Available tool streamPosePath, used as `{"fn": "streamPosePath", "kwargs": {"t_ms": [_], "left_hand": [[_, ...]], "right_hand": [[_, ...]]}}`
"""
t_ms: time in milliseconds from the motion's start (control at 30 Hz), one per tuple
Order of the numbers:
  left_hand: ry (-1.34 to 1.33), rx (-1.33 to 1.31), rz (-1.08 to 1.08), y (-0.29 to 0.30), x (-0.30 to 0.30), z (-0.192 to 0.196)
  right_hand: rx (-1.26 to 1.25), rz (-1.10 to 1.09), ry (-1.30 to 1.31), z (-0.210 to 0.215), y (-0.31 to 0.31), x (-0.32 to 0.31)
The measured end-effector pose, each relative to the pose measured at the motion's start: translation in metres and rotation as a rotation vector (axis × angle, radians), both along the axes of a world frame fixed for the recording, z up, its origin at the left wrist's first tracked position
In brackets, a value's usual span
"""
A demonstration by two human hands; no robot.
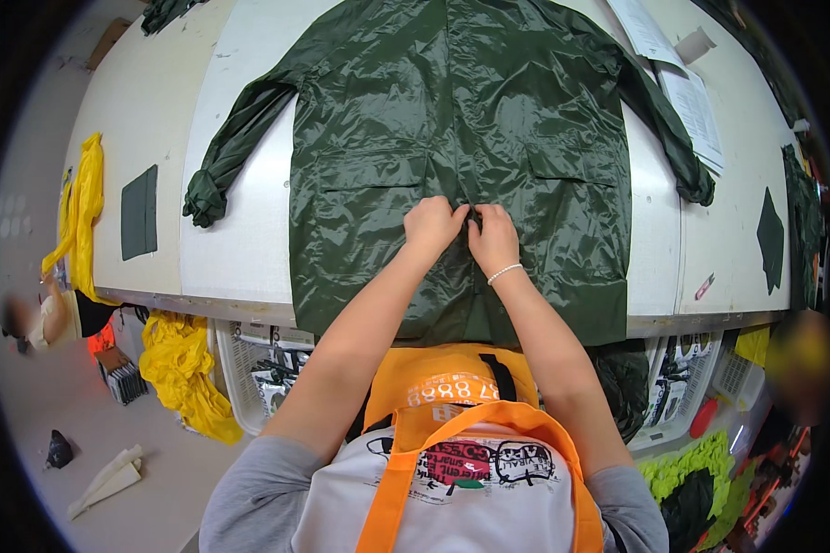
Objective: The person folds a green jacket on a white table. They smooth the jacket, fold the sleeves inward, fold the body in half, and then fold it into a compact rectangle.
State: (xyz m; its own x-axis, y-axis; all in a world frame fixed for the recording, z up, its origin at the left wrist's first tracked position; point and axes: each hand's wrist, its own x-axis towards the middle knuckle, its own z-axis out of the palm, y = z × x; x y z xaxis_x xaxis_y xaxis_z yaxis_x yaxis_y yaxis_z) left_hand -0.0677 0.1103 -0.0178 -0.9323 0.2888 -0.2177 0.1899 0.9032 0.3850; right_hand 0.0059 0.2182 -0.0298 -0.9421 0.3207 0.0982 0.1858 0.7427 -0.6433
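A shiny dark green raincoat (pixel 369 249) lies spread front side up, its hem hanging over the table's near edge. Its sleeves splay out to both sides, with bunched cuffs. My left hand (pixel 432 224) and my right hand (pixel 494 238) meet at the centre front opening, between two flap pockets. Fingers on both hands are closed on the opening's edges, the thumbs almost touching. Whatever fastener may be between the fingertips is hidden. A white beaded bracelet (pixel 504 273) circles my right wrist.
The white table (pixel 240 267) carries a green fabric rectangle (pixel 139 212), a green offcut (pixel 770 241), paper sheets (pixel 692 115) and a small pinkish tool (pixel 705 286). Yellow cloth (pixel 85 212) hangs over its left end. White baskets (pixel 242 378) with packages stand underneath. Another person (pixel 55 313) is at left.
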Motion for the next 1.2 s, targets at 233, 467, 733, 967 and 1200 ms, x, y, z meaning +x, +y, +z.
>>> {"fn": "streamPosePath", "kwargs": {"t_ms": [233,467,733,967,1200], "left_hand": [[-0.533,0.359,0.003,0.000,-0.034,-0.014],[-0.745,0.852,0.059,-0.014,-0.026,-0.018],[-0.735,1.056,0.082,-0.022,-0.017,-0.024],[-0.011,0.629,-0.135,-0.026,0.030,-0.003],[0.217,0.149,-0.359,-0.074,0.105,-0.005]], "right_hand": [[-0.154,-0.115,0.129,-0.009,0.001,-0.009],[-0.513,-0.173,0.061,-0.014,-0.005,-0.014],[-0.611,-0.247,0.018,-0.014,-0.017,-0.018],[-0.368,-0.071,0.021,-0.004,0.006,-0.008],[0.329,0.106,-0.204,0.009,0.020,0.105]]}}
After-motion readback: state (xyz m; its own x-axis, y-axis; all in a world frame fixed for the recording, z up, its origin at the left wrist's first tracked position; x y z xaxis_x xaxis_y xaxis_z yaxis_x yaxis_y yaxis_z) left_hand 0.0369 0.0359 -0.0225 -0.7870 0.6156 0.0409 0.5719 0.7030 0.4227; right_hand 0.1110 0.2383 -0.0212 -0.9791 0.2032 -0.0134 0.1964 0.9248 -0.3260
